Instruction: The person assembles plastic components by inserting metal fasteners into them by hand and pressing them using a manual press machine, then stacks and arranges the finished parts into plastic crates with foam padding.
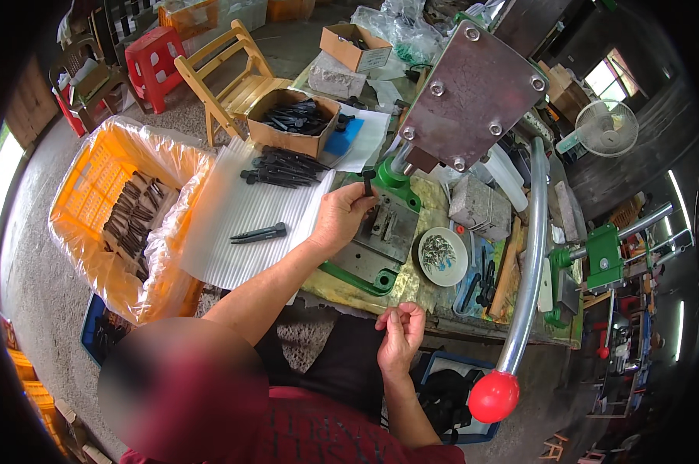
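Note:
My left hand (340, 220) reaches over the bed of a green bench press (376, 280). Its thumb and fingers pinch a small black part (369, 182) that stands upright near the press column. Below the table edge, above my lap, my right hand (402, 332) is closed in a pinch; anything in it is too small to make out. A white bowl (464, 271) of small metal pins sits right of the press. To the left, a long black tool-like piece (258, 233) lies on a white ribbed sheet (210, 251), with a pile of similar black pieces (284, 166) behind it.
The press's steel lever (531, 263) with a red ball (494, 397) rises at my right. A cardboard box (291, 141) of black parts stands at the back. An orange crate (86, 182), plastic-lined, holds dark parts at left. A concrete block (479, 205) sits beyond the bowl.

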`<state>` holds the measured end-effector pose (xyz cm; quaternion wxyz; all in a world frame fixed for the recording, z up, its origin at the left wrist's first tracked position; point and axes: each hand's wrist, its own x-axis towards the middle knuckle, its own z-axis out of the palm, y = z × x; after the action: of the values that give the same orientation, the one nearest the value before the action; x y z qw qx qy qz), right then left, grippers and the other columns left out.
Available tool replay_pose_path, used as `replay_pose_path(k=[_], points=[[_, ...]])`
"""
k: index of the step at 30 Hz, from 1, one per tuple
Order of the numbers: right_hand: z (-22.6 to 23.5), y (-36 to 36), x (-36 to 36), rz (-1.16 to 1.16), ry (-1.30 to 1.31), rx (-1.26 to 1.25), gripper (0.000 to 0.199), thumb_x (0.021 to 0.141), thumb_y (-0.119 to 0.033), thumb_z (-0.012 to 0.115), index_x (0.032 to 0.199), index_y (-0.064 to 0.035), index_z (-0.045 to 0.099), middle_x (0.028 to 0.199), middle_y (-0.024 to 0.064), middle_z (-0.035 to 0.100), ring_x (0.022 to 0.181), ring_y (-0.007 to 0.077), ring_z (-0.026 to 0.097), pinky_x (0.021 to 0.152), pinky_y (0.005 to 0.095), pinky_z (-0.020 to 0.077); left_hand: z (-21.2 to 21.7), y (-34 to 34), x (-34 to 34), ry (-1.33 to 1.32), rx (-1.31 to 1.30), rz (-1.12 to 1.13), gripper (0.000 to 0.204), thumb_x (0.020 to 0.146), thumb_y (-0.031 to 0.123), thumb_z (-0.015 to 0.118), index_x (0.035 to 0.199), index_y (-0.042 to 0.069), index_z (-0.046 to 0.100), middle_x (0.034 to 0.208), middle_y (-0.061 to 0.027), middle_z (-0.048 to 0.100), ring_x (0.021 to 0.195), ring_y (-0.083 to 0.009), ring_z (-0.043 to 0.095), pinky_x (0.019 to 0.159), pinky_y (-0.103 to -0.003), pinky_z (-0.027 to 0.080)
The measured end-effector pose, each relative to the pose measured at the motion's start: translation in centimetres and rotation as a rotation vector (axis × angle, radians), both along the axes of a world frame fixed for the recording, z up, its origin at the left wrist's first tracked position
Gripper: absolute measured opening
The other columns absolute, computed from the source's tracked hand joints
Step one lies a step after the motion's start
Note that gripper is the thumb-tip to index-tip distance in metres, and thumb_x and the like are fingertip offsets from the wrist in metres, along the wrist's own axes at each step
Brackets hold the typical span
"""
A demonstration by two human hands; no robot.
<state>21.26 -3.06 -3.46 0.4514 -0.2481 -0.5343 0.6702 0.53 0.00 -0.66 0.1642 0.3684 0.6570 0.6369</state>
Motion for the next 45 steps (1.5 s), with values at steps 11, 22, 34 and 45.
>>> replay_pose_path(k=[11,22,34,45], points=[[-0.4,-0.1,0.5,-0.010,-0.008,-0.008,0.015,0.083,-0.003,0.047,0.097,-0.0039,0.040,0.073,0.0052,0.048,0.061,0.0112,0.047,0.057,0.0224,0.0403,0.0,0.3,0.2,0.007,0.018,0.031,0.007,0.078,0.006,0.056,0.084,0.003,0.059,0.063,-0.0027,0.056,0.057,-0.0079,0.050,0.053,-0.022,0.043],[0.5,0.8,0.9,-0.105,-0.022,0.124,0.013,0.082,-0.007,0.048,0.094,-0.0039,0.042,0.069,0.0065,0.049,0.059,0.0116,0.045,0.055,0.0230,0.0389,1.1,0.1,-0.3,0.317,0.080,-0.017,0.009,0.073,0.004,0.058,0.081,0.001,0.056,0.072,-0.0155,0.055,0.066,-0.0325,0.053,0.058,-0.034,0.042],[14.2,3.1,3.2,-0.456,0.207,0.882,0.019,0.082,-0.024,0.046,0.084,-0.0043,0.047,0.082,0.0108,0.047,0.079,0.0218,0.045,0.067,0.0357,0.0380,1.3,0.6,-0.8,0.485,0.098,-0.146,0.010,0.070,0.003,0.058,0.078,-0.002,0.053,0.072,-0.0172,0.053,0.071,-0.0352,0.053,0.060,-0.039,0.042],[22.1,-1.4,0.9,0.097,-0.094,1.334,0.040,0.082,-0.042,0.048,0.061,-0.0074,0.048,0.056,0.0050,0.054,0.046,0.0175,0.052,0.052,0.0313,0.0378,0.8,0.6,-0.9,0.442,0.105,-0.132,0.013,0.070,0.002,0.058,0.081,-0.002,0.054,0.076,-0.0169,0.054,0.074,-0.0352,0.053,0.063,-0.038,0.042]])
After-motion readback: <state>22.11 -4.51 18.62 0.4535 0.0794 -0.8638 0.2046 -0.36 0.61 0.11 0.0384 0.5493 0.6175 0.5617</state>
